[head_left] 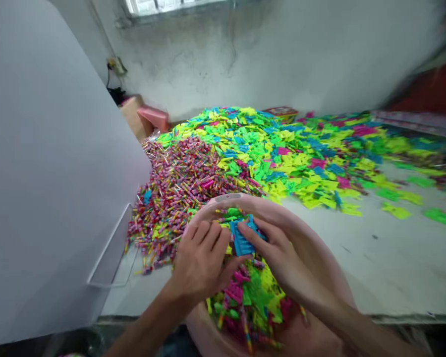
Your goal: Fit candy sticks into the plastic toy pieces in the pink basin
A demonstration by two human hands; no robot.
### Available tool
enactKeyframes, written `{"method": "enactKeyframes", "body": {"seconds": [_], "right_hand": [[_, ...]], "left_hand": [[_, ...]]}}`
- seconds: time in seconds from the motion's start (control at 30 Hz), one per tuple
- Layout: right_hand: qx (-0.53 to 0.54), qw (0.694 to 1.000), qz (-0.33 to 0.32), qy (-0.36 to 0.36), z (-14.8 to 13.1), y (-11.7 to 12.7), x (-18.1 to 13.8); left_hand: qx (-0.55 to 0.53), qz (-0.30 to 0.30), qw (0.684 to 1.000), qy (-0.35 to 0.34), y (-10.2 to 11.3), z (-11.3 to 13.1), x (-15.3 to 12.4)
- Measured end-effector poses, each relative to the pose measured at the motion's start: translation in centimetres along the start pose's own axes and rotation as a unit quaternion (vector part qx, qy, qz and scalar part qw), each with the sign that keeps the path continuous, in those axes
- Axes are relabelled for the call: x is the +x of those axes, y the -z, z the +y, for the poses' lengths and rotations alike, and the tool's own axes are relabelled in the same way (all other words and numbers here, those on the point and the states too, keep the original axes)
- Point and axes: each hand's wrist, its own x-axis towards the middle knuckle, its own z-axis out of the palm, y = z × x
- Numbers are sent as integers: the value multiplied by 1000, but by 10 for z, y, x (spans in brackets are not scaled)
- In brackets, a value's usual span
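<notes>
A blue plastic piece (242,242) is gripped between both hands, just above a pink basin (226,199). The left hand (202,258) is curled, with its thumb pressed to the piece's near end. The fingers of the right hand (278,253) are closed over the far end from the other side. The piece's long axis is seen to run roughly away from the person, tilted a little to the right. Neither hand is nearer, since both touch it.

Beneath the hands, the basin is filled with green, yellow and pink pieces (254,295). Beyond its rim, a heap of small striped sticks (178,181) lies to the left on the grey surface (394,253). A wider heap of bright flat pieces (290,148) is spread towards the wall (282,54). A white board (40,173) stands at the left.
</notes>
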Motion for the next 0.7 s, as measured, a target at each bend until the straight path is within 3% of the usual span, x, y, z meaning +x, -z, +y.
{"method": "enactKeyframes", "body": {"seconds": [0.2, 0.33, 0.4, 0.47, 0.57, 0.7], "right_hand": [[-17, 999, -32, -25, 4, 5, 1], [-118, 990, -78, 24, 22, 42, 31], [-202, 978, 15, 39, 39, 71, 60], [-297, 951, 76, 47, 62, 101, 91], [-362, 927, 94, 23, 98, 132, 127], [-433, 900, 52, -10, 142, 135, 137]], "left_hand": [[-29, 2, 999, 21, -5, 2, 4], [-110, -41, 990, 82, -1, -21, 3], [-97, -47, 982, 155, -8, -50, -3], [-48, -62, 969, 236, -22, -83, -14], [-19, -112, 958, 262, -54, -121, -32], [-2, -171, 948, 266, -91, -136, -50]]}}
